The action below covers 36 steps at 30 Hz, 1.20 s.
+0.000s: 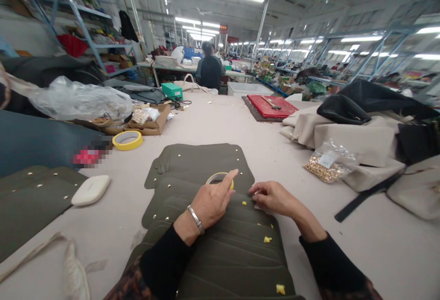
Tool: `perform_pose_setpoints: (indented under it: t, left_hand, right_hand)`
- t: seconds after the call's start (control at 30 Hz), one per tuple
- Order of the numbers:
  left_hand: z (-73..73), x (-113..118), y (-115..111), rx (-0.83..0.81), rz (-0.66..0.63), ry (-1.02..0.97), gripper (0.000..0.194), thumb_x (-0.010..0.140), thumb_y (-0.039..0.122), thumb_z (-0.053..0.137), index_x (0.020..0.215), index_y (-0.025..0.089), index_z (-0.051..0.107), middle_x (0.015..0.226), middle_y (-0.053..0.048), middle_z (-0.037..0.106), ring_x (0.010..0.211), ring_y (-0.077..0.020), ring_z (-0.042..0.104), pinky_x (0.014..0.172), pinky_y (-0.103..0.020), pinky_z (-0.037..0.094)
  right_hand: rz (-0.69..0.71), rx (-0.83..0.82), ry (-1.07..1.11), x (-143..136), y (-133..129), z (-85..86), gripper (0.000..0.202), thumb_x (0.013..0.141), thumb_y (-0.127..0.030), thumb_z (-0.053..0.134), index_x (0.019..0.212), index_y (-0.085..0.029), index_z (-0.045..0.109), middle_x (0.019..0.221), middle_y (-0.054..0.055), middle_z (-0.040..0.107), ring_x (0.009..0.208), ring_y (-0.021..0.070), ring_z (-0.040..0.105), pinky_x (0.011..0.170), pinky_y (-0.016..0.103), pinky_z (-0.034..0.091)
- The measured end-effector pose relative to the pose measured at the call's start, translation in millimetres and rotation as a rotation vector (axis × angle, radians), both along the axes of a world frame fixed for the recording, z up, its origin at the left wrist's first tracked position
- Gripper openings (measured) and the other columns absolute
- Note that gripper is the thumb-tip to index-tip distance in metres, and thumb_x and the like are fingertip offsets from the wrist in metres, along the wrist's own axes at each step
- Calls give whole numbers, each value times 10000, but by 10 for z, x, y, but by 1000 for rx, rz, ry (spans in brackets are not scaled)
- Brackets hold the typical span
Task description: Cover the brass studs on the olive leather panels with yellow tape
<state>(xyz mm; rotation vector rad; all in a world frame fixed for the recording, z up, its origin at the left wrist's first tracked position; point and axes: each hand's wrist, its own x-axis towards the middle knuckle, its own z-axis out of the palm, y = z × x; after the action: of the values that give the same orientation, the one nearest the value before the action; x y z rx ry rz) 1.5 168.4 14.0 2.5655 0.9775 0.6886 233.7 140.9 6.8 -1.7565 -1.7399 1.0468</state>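
**Both hands held over olive-green leather panels at the centre of the table**

At nine o'clock from the central panels (pixel 223 254), more studded olive-green sheets (pixel 34 201) are laid on the table (pixel 213 121), with a rounded white case (pixel 91 191) placed at their edge. A large yellow tape roll (pixel 128 146) is seen at ten o'clock. The central panels are overlapped in a stack running toward six o'clock and are fitted with small metal studs. Over them, a small yellow tape roll (pixel 233 184) is partly covered by the left hand (pixel 209 201); its fingers are extended, and whether the roll is gripped cannot be told. Yellow tape pieces (pixel 267 240) are stuck along the stack's right side. By its right edge, the right hand (pixel 275 197) is placed with fingers bent; whether anything is pinched cannot be told. At one o'clock a hammer (pixel 272 103) is rested on a red board (pixel 263 109); at two o'clock gold-coloured hardware is contained in a clear plastic bag (pixel 326 164).
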Motion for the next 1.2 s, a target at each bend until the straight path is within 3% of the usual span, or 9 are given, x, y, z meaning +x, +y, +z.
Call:
perform_pose_setpoints:
  t: [0.1,0.27,0.57,0.77,0.93,1.03,1.2]
  left_hand:
    - [-8,12,-9,-19,-14,-12,539,935,244,436,1421,179,214,814,4,660,734,-142,639,692,-239,507]
    - [-8,15,-52,-7,-35,-49,518,949,281,431,1418,182,233,832,0,681,719,-140,651,700,-239,517]
    - [-120,20,-54,97,-79,-84,519,957,324,419,1419,193,223,1083,-63,669,859,-174,677,758,-278,548]
    - [-21,19,-81,61,-103,-63,438,941,195,393,1367,193,291,1103,-60,656,918,-178,660,775,-295,541]
    - [25,48,-72,75,-17,-17,173,947,221,389,1076,189,500,934,-26,680,790,-167,663,652,-261,512]
    - [8,75,-50,117,21,11,164,949,225,382,898,195,535,790,-3,660,724,-154,644,597,-240,467]
    - [15,157,-162,346,129,-31,213,937,198,373,793,178,528,661,-9,598,592,-147,580,524,-255,389]
  right_hand:
    - [-87,304,-38,-108,-84,151,195,779,-252,564,897,-209,712,809,34,711,715,173,634,658,271,478]
    - [81,560,23,-386,-207,231,204,850,-259,539,994,-212,675,916,52,693,801,174,630,733,283,495]
    - [190,829,-78,-484,-225,105,144,884,-159,502,916,-193,638,861,57,657,786,152,610,730,275,494]
    - [108,945,-189,-526,-233,44,134,819,-94,508,792,-176,611,691,22,621,629,128,566,612,240,456]
    - [52,996,-255,-547,-212,44,151,809,-90,493,763,-168,614,644,16,597,597,123,552,596,236,440]
    - [-1,955,-227,-578,-220,59,150,799,-111,504,782,-164,643,657,21,618,593,123,561,596,236,444]
    - [-269,617,-2,-613,-147,66,116,748,-203,561,723,-169,669,619,5,645,547,122,579,543,219,460]
